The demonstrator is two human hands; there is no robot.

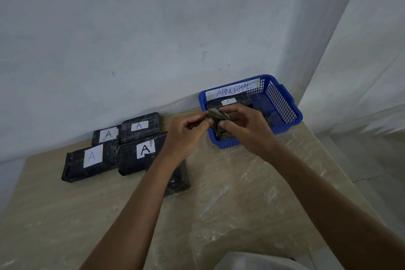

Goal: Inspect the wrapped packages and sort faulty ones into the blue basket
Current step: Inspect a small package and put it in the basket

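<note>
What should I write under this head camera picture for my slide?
Both hands, left hand and right hand, pinch a small dark bundle over the blue basket, beside labelled black packages.

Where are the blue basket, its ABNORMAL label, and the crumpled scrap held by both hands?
blue basket (225, 143): head view, front wall.
ABNORMAL label (233, 89): head view, lettering.
crumpled scrap (217, 116): head view, top.
</note>
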